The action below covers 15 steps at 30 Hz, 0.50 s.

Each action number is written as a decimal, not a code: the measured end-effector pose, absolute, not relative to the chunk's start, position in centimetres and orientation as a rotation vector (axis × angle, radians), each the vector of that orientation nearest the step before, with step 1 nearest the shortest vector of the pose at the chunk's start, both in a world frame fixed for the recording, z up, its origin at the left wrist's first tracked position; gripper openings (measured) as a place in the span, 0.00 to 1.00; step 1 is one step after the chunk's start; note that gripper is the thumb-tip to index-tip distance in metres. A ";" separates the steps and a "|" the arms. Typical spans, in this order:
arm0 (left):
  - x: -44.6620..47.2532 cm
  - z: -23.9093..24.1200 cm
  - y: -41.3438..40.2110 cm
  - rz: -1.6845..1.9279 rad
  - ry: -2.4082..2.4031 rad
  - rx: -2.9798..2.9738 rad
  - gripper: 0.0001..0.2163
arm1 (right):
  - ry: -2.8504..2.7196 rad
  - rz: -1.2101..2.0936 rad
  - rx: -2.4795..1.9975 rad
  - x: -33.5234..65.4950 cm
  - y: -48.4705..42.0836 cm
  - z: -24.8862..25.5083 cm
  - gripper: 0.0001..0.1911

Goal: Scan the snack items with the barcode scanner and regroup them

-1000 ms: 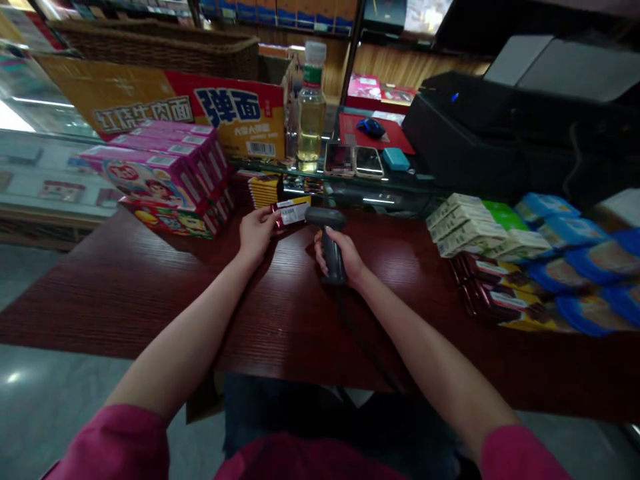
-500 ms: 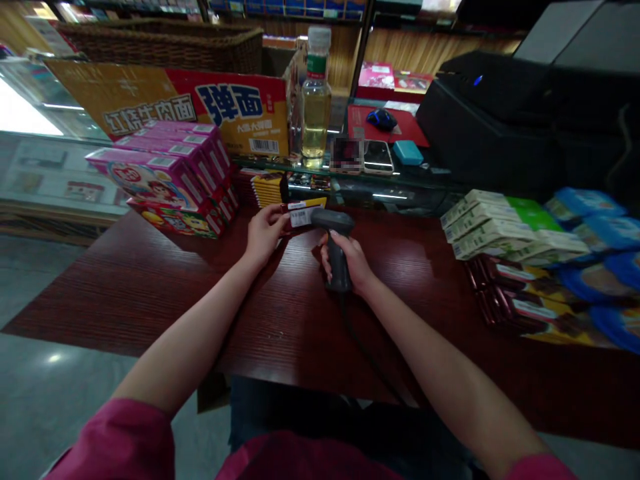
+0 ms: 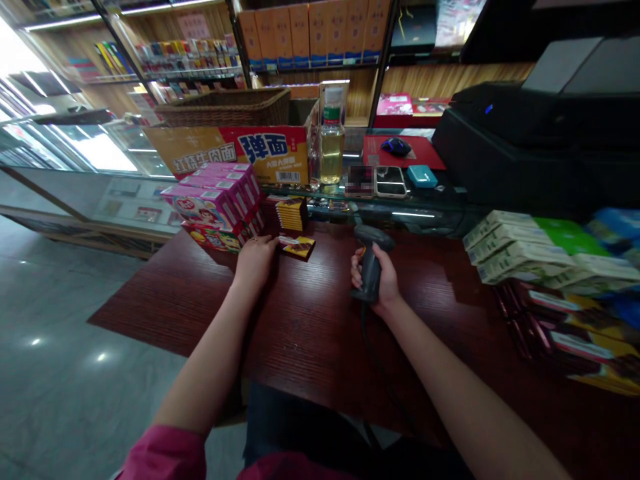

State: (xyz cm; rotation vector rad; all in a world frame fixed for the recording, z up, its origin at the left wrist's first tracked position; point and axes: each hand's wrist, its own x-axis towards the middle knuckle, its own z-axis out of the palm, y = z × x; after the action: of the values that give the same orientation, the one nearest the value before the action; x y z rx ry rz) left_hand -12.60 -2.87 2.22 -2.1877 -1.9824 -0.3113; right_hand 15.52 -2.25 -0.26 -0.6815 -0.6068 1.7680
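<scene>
My right hand [image 3: 383,273] is wrapped round the grip of a dark grey barcode scanner [image 3: 371,267], held upright above the counter with its head pointing left. Its cable hangs down toward my lap. At the left, my left hand [image 3: 256,259] has its fingertips on the left end of a flat yellow and dark-red chocolate snack pack [image 3: 299,247], which is low over the tabletop with its picture side up. The thumb is hidden. Just behind it stands a stack of similar packs [image 3: 291,213]. Pink and red snack boxes [image 3: 215,200] are piled beside my left hand.
A noodle carton [image 3: 295,157] and a bottle of yellow liquid [image 3: 331,157] stand on the glass ledge behind. Phones [image 3: 391,181], a teal case [image 3: 423,176] and a mouse [image 3: 396,146] lie there too. Pale green boxes [image 3: 520,247] and dark-red packs [image 3: 530,327] are stacked at right.
The snack pack has gone from upright before the scanner, barcode showing, to flat and low beside the stack. My hands have moved apart, and the view has tilted up and left.
</scene>
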 end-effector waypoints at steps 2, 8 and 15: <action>-11.7 2.1 -3.0 -0.252 -2.003 -2.151 0.22 | -0.607 1.773 -0.676 15.5 -2.2 -0.1 0.21; -9.1 1.3 -4.2 -0.301 -1.722 -2.441 0.21 | -0.598 1.784 -0.681 15.5 -2.3 -0.1 0.21; -10.0 -0.1 -3.7 -0.211 -1.880 -2.372 0.29 | -0.604 1.792 -0.703 15.5 -2.3 0.0 0.21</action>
State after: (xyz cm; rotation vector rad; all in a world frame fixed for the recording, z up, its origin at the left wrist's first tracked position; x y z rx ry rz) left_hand -10.03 -3.74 -0.14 -2.3719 -1.8801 -0.2114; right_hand 15.46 -2.26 0.00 -0.7029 -0.6038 1.7924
